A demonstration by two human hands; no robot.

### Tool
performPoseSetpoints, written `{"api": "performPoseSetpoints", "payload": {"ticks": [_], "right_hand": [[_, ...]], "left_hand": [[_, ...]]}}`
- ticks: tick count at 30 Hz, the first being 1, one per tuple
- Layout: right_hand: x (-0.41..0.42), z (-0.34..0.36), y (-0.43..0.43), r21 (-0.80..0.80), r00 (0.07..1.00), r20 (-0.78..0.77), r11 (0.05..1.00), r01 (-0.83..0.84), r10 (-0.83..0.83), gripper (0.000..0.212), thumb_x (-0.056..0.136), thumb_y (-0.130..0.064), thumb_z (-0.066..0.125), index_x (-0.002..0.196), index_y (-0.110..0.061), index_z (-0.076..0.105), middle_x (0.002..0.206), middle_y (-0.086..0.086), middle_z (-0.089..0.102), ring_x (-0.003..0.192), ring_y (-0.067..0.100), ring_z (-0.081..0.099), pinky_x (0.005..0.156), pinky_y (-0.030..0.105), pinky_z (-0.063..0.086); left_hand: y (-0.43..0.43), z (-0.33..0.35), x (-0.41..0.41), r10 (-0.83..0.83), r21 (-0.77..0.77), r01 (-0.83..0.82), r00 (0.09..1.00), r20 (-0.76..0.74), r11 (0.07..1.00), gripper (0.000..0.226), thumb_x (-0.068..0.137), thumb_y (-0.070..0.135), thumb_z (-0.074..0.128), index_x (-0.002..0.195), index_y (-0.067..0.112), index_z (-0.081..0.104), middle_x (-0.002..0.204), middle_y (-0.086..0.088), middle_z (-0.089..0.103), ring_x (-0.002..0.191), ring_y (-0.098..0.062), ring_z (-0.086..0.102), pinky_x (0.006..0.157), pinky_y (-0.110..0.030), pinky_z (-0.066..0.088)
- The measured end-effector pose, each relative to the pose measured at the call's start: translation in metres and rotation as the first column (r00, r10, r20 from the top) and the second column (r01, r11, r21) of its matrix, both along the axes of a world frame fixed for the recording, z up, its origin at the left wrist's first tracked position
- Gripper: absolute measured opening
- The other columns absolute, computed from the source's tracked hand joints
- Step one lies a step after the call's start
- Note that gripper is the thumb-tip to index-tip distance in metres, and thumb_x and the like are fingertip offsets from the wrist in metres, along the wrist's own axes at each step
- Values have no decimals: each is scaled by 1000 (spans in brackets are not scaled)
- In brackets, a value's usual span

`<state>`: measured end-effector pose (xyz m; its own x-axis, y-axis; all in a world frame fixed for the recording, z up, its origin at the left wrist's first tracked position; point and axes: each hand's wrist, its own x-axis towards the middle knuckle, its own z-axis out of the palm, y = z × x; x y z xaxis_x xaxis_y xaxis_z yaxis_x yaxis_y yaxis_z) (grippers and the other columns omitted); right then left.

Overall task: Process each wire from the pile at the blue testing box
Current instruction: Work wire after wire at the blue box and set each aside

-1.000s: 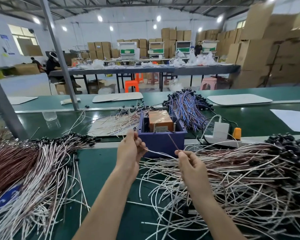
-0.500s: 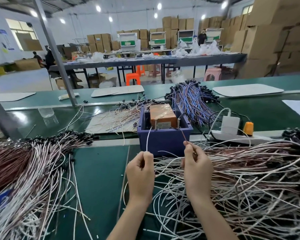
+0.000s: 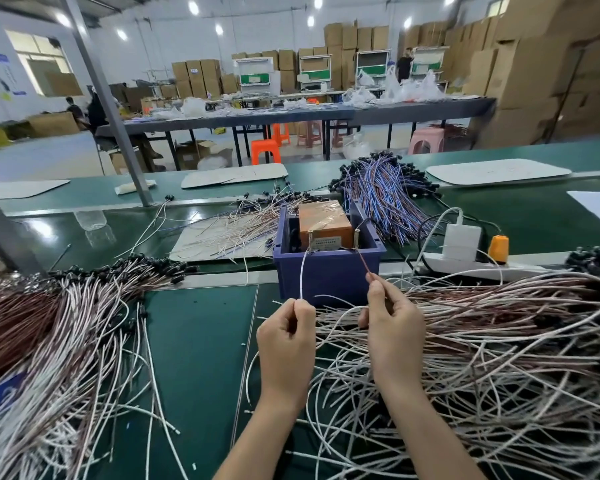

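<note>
The left hand [image 3: 286, 336] pinched a white wire [image 3: 302, 275], the right hand [image 3: 394, 327] a brown wire [image 3: 362, 259] — both ends reached up to the blue testing box [image 3: 326, 275], beside the pile [image 3: 482, 341]. Its label [image 3: 324, 242] was too blurred to read.

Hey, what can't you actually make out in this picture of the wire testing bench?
All in the head view:
Label on the orange unit: print too small to read.
Whether the white wire and brown wire tips touch the metal posts: too small to tell.
Blue box interior: hidden by its front wall.
Right wire pile: cut off by the right and bottom edges.
</note>
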<state>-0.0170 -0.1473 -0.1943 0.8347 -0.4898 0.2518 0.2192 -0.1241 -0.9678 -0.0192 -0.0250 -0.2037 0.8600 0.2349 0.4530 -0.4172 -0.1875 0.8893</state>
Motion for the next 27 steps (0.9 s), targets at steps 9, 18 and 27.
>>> {"api": "performPoseSetpoints", "payload": {"ticks": [9, 18, 27], "right_hand": [[0, 1, 0, 18, 1000, -2, 1000, -21, 21, 17, 105, -33, 48, 112, -40, 62, 59, -12, 64, 41, 0, 47, 39, 12, 34], [-1, 3, 0, 33, 1000, -10, 999, -24, 24, 20, 106, -32, 48, 115, -31, 66, 57, -12, 63, 40, 1, 47, 39, 13, 34], [-1, 3, -1, 34, 1000, -7, 999, -19, 19, 20, 105, -33, 48, 116, -32, 65, 58, -11, 64, 41, 1, 48, 39, 13, 35]], "left_hand": [[-2, 2, -1, -63, -11, 63, 998, 0, 998, 37, 88, 42, 48, 53, 29, 43, 48, 7, 37, 47, -9, 32, 44, -22, 29], [-2, 1, -1, -74, -12, 75, 997, 21, 997, 38, 87, 43, 48, 55, 21, 45, 47, 7, 40, 45, -5, 34, 43, -18, 30], [-2, 0, -1, -70, 11, 70, 998, 7, 998, 38, 87, 43, 47, 56, 22, 46, 47, 6, 40, 46, -9, 36, 43, -24, 31]]}}
